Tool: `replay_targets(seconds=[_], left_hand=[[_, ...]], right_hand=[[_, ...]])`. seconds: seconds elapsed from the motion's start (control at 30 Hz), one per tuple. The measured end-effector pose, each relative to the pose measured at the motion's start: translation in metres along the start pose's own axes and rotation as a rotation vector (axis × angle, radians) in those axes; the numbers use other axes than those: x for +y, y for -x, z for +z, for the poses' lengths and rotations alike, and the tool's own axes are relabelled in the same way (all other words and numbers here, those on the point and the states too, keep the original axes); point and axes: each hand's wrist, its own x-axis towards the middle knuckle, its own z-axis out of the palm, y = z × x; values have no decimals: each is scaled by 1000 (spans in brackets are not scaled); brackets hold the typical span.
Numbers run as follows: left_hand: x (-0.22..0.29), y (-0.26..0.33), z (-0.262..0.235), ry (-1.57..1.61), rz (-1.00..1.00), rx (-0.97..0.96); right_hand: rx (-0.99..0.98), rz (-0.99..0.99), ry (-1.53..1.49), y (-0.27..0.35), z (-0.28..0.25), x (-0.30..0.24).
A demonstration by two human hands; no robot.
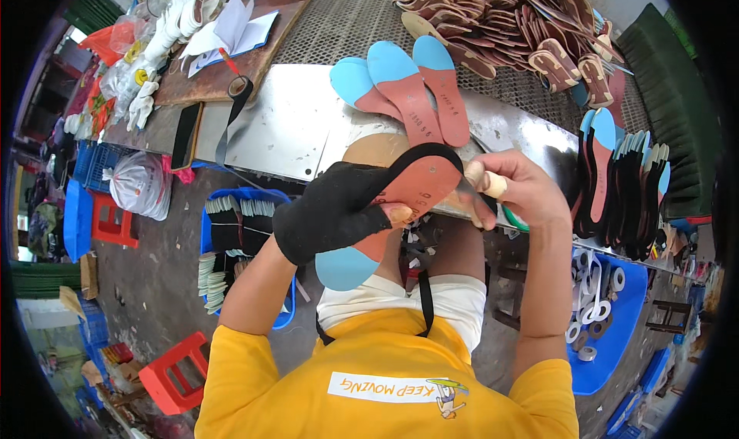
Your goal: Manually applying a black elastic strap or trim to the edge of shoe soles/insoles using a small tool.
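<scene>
My left hand [327, 212], in a black glove with the thumb tip bare, grips an insole [419, 181]. It is reddish-brown with a light blue end toward my body and a black edge round its far end. My right hand [519, 185], with pale covers on its fingertips, is closed beside that far end. A green loop [515, 219] shows under its fingers, apparently the handle of scissors; the blades are mostly hidden and blurred. Just beyond the held insole, several blue-and-brown insoles [404, 88] lie overlapping on the metal worktop [281, 115].
A big pile of brown insoles [493, 23] lies on the mesh at the back right. Black-edged insoles [604, 177] stand in a row at right. Blue bins with insoles [231, 227] and tape rolls [603, 310] flank me below the bench. A red stool [175, 373] stands lower left.
</scene>
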Motion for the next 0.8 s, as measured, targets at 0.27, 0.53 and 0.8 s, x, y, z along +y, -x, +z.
replay_targets(seconds=[0.27, 0.53, 0.8], left_hand=[[7, 8, 36, 504, -123, 414], [5, 1, 58, 586, -71, 637], [3, -5, 71, 440, -4, 777]], right_hand=[[531, -221, 110, 16, 38, -9], [632, -432, 113, 12, 86, 20], [771, -339, 125, 6, 105, 29]])
